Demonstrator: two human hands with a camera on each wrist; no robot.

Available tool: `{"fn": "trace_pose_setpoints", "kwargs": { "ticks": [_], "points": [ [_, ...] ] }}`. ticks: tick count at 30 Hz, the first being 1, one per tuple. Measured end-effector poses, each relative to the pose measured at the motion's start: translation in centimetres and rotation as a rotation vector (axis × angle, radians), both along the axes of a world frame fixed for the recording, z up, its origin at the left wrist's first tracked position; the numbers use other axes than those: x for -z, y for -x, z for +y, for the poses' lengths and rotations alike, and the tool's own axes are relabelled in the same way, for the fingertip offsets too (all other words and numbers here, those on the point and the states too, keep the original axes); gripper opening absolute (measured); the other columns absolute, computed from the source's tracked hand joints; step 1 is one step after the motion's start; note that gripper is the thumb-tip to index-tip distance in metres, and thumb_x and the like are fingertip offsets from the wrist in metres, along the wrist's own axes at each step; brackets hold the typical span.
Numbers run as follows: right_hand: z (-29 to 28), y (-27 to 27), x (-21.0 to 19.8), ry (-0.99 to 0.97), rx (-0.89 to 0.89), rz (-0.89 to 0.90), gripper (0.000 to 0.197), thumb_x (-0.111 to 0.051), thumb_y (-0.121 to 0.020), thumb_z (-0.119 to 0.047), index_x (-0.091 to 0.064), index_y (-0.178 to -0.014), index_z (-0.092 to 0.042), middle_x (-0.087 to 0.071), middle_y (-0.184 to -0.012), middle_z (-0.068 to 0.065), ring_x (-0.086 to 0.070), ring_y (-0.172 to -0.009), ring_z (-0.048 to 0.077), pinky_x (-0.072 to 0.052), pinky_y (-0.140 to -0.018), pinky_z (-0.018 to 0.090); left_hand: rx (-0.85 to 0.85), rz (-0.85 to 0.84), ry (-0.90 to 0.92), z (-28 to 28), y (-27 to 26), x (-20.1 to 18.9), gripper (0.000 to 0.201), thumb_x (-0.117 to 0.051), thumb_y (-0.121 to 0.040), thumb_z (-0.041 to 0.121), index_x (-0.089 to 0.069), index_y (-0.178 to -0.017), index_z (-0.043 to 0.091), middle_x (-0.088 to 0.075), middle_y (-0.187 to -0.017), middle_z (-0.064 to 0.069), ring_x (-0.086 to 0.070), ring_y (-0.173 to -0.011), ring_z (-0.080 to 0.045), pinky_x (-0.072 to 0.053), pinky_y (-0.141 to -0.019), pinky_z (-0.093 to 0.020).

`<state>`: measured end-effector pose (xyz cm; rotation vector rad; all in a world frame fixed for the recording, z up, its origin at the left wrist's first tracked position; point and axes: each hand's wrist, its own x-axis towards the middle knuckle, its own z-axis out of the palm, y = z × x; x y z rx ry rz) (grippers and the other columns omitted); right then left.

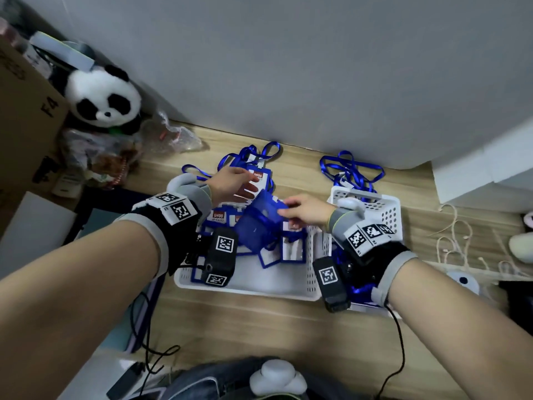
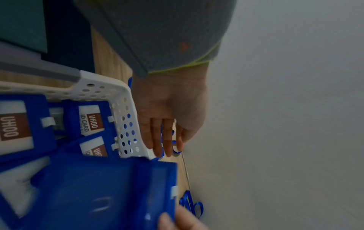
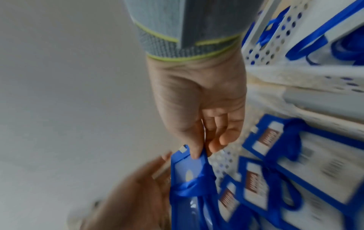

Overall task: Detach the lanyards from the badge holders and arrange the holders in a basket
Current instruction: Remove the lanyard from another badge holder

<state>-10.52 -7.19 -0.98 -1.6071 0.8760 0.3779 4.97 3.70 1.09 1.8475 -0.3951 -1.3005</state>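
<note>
My right hand (image 1: 284, 210) pinches the top edge of a blue badge holder (image 1: 259, 223), tilted above the white basket (image 1: 245, 285). The right wrist view shows thumb and forefinger (image 3: 202, 151) clamped on that holder (image 3: 187, 179), with a blue strap across it. Several holders (image 2: 88, 123) with UHOO cards lie in the basket. My left hand (image 1: 248, 186) reaches past the basket's far rim with straight fingers, over a pile of holders with blue lanyards (image 1: 256, 166). In the left wrist view its fingers (image 2: 165, 140) hang over lanyard loops and grip nothing.
A second white basket (image 1: 383, 209) on the right holds loose blue lanyards (image 1: 350, 168). A panda plush (image 1: 101, 96), a cardboard box (image 1: 26, 111) and plastic bags crowd the left. Pale cords (image 1: 455, 241) lie at right. The wall stands close behind; black cables (image 1: 150, 342) run along the front.
</note>
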Motion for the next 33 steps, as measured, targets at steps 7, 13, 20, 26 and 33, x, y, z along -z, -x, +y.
{"fn": "trace_pose_setpoints", "kwargs": {
  "ticks": [7, 13, 20, 26, 33],
  "points": [
    [-1.0, 2.5, -3.8, -0.043, 0.242, -0.181, 0.011, -0.054, -0.094, -0.013, -0.058, -0.084, -0.015, -0.052, -0.072, 0.0, -0.053, -0.048, 0.002, -0.043, -0.045, 0.013, 0.151, 0.107, 0.06, -0.3, 3.2, -1.6, 0.028, -0.063, -0.087, 0.022, -0.061, -0.111, 0.008, -0.067, -0.106, -0.011, -0.064, -0.089, -0.021, -0.051, -0.088, -0.036],
    [-0.2, 4.6, -4.3, 0.109, 0.147, -0.123, 0.01, -0.07, -0.083, -0.021, -0.064, -0.09, -0.018, -0.064, -0.081, 0.001, -0.055, -0.064, 0.007, -0.044, -0.056, 0.016, 0.144, 0.04, 0.058, -0.4, 5.2, -2.6, 0.016, -0.061, -0.089, 0.019, -0.063, -0.102, 0.01, -0.066, -0.101, -0.012, -0.062, -0.078, -0.017, -0.053, -0.076, -0.029],
    [0.0, 6.0, -4.8, 0.115, 0.209, -0.101, 0.015, -0.075, -0.078, -0.02, -0.068, -0.084, -0.008, -0.065, -0.074, 0.002, -0.057, -0.063, 0.007, -0.049, -0.054, 0.016, 0.099, -0.019, 0.026, -0.3, 7.1, -3.0, 0.037, -0.06, -0.09, 0.022, -0.053, -0.123, 0.007, -0.061, -0.115, -0.009, -0.059, -0.094, -0.02, -0.051, -0.082, -0.029],
    [-0.2, 6.8, -5.0, 0.038, 0.295, -0.158, 0.013, -0.073, -0.078, -0.011, -0.067, -0.087, -0.005, -0.067, -0.072, 0.003, -0.064, -0.061, 0.006, -0.055, -0.065, 0.019, 0.052, 0.011, 0.051, -0.4, 8.0, -3.1, 0.047, -0.057, -0.092, 0.022, -0.045, -0.134, 0.004, -0.058, -0.124, -0.012, -0.058, -0.099, -0.021, -0.05, -0.082, -0.031],
    [0.0, 8.0, -5.0, 0.169, 0.315, -0.244, 0.01, -0.067, -0.084, -0.01, -0.068, -0.089, -0.002, -0.07, -0.077, 0.008, -0.068, -0.062, 0.01, -0.059, -0.07, 0.026, 0.005, 0.031, 0.075, -1.1, 8.9, -3.8, 0.048, -0.053, -0.094, 0.018, -0.039, -0.138, 0.007, -0.057, -0.119, -0.011, -0.059, -0.088, -0.017, -0.05, -0.082, -0.029]
  ]
}}
